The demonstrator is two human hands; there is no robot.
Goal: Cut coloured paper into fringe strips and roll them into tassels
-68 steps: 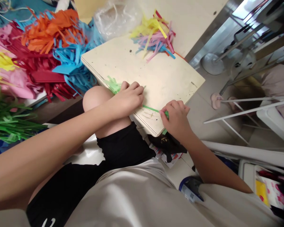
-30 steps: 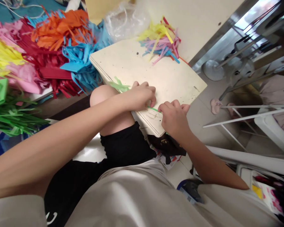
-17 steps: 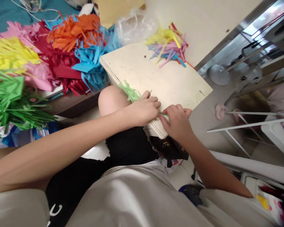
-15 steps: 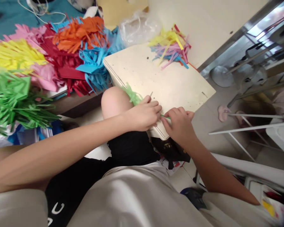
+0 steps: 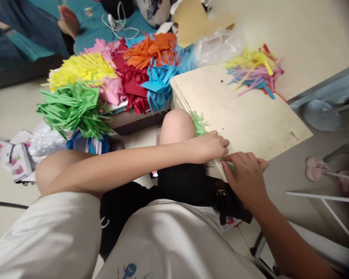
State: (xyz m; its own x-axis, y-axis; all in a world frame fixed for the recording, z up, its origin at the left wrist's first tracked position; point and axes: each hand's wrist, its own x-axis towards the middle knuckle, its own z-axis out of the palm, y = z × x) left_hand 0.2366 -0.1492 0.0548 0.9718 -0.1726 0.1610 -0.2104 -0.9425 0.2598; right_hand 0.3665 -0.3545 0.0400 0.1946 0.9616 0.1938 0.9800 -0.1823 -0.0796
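Pale green fringed paper (image 5: 199,121) lies along the near edge of a cream-coloured board (image 5: 258,120), its frayed end sticking out to the left. My left hand (image 5: 208,147) rests on this edge with its fingers curled down over the green piece. Just to the right, my right hand (image 5: 246,168) pinches the other end of the green paper, where a rolled or twisted bit shows between thumb and fingers. The part between and under the hands is mostly hidden.
Bunches of fringed paper lie at the left: green (image 5: 72,110), yellow (image 5: 83,69), red (image 5: 133,81), orange (image 5: 152,50) and blue (image 5: 159,83). Mixed strips (image 5: 254,69) sit at the board's far side beside a clear plastic bag (image 5: 216,48). Another person's foot (image 5: 69,21) shows at upper left.
The view has swung left, so everything sits further right. Both hands stay at the board's edge on the green paper, the right one slightly lower against it.
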